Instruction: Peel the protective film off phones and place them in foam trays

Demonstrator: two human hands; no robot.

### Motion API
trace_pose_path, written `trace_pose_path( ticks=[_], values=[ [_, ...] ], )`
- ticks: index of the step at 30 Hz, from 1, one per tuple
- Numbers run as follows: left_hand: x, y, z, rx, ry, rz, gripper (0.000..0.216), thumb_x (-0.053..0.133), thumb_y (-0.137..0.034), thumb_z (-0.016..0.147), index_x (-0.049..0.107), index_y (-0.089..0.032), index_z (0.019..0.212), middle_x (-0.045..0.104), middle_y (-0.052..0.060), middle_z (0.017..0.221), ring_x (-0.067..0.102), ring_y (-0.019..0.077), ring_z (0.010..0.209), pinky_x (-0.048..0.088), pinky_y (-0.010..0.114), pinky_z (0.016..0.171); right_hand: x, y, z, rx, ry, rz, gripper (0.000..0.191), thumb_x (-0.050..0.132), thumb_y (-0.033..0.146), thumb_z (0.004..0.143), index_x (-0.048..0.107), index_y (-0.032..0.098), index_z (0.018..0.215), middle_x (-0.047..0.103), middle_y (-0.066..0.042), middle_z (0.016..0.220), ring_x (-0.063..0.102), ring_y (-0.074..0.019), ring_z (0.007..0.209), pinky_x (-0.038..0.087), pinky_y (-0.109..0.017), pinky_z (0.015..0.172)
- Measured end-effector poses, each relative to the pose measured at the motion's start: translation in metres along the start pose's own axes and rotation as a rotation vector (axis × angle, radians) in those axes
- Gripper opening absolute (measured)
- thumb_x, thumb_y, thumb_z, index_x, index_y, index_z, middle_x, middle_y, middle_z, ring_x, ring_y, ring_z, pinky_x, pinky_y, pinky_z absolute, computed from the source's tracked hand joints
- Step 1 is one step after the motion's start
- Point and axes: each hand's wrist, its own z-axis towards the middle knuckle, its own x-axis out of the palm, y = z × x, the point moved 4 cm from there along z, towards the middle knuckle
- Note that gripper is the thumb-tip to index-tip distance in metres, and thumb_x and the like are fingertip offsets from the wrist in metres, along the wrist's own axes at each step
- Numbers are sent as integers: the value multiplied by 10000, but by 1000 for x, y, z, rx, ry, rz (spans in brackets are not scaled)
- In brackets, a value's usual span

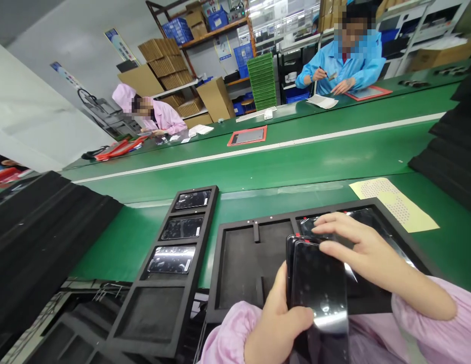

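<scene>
My left hand [276,323] grips a stack of black glossy phone screens [318,288] from below, thumb along the stack's left edge. My right hand [356,247] rests on top of the stack, its fingers curled over the upper edge of the top screen. Both hands hover over a black foam jig tray [239,258] whose left recess is bare. Left of it lies a long black foam tray [205,227] with three screens in its upper pockets and one bare pocket nearest me. Both my sleeves are pink.
A green conveyor belt [296,162] runs across behind the trays, with a red-framed panel [247,135] on it. A perforated yellow sheet [394,202] lies to the right. Black foam stacks stand at left [34,237] and right [455,146]. Two other workers sit across the belt.
</scene>
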Motion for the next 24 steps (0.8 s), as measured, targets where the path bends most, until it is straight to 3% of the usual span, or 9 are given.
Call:
trace_pose_path(
  ticks=[4,10,14,17,20,24],
  values=[
    [6,-5,-3,19,55,81,628,579,-115,613,520,-225,1229,617,41,1048,537,217,876,400,291,748,0,21,6,-122,96,15,120,546,256,839,665,249,858,607,-45,1030,576,-201,958,498,-346,802],
    [5,0,-3,19,78,83,695,546,-80,596,478,-229,1272,574,27,1195,500,238,1044,364,310,902,0,25,4,-259,-6,35,146,511,169,863,598,226,760,603,-42,953,574,-176,907,496,-298,750],
    [6,-2,-2,6,70,119,690,536,-78,599,487,-233,1270,593,24,1134,516,233,989,387,305,847,-2,30,1,-266,-4,49,159,463,139,877,519,224,754,605,-30,891,587,-170,867,501,-294,729],
    [7,-8,-3,-19,34,105,692,525,-76,594,493,-242,1264,612,24,1073,533,223,918,403,296,783,-7,41,-20,-475,15,-66,170,462,119,855,522,250,764,647,-3,854,624,-178,832,526,-315,751],
    [8,-13,-5,-42,-15,68,680,522,-63,570,521,-225,1231,629,23,983,539,212,875,399,290,760,-7,41,-51,-620,124,-301,123,531,199,838,616,279,877,688,5,923,657,-197,821,560,-292,782],
    [3,-9,-1,-35,-6,-47,580,589,-100,588,562,-208,1157,634,22,906,553,189,803,400,285,729,-2,35,-69,-683,285,-341,390,599,307,807,584,200,1182,643,-11,1096,645,-228,916,572,-269,805]
  ],
)
